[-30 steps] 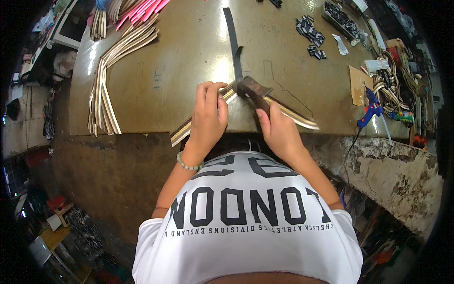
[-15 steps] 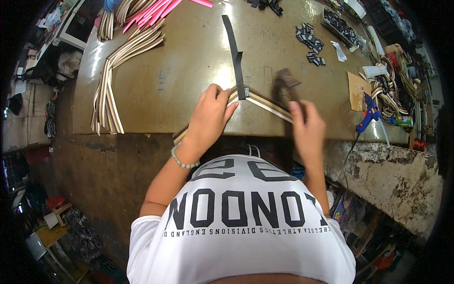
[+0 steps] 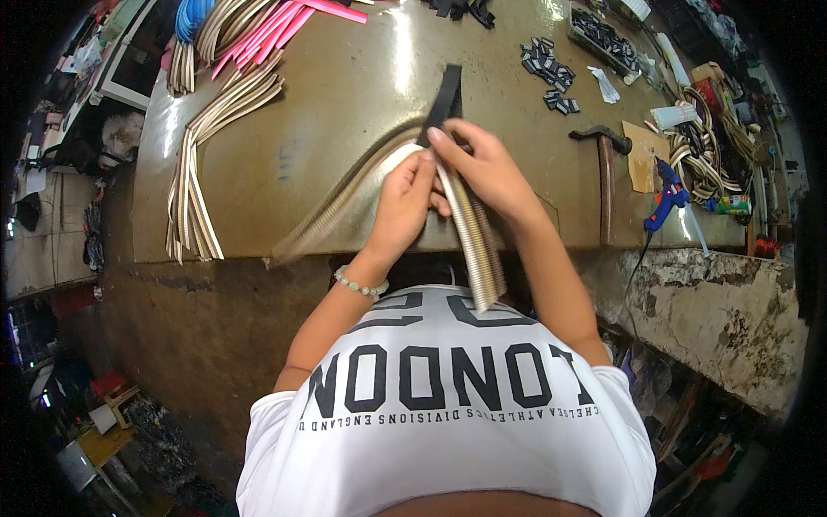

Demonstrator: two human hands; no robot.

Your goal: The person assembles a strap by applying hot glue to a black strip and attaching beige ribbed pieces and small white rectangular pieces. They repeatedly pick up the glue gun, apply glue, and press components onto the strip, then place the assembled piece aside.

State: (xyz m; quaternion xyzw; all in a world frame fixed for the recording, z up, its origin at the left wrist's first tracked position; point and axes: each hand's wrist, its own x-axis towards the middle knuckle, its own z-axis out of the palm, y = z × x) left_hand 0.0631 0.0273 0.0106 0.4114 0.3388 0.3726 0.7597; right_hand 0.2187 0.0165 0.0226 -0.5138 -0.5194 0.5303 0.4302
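A long striped strap [image 3: 469,228] in brown, tan and white bends over at the middle. One blurred end trails to the left across the table and the other hangs over the front edge. My left hand [image 3: 401,205] is closed on the strap just below the bend. At the bend a black strap [image 3: 446,96] joins it and points away from me. My right hand [image 3: 487,168] pinches the lower part of the black strap, its thumb close to the join. Fingers partly hide the join itself. A hammer [image 3: 606,189] with a wooden handle rests to the right, untouched.
Bundled striped straps [image 3: 194,185] and pink strips [image 3: 271,34] lie at the left. Small black buckles [image 3: 544,67] sit far right, by a filled tray [image 3: 603,39]. A blue glue gun [image 3: 666,196] and cardboard [image 3: 642,155] lie near the right edge.
My right hand has let go of the hammer, which now lies on the table, and has moved left to the black strap. The striped strap has been lifted and bent.
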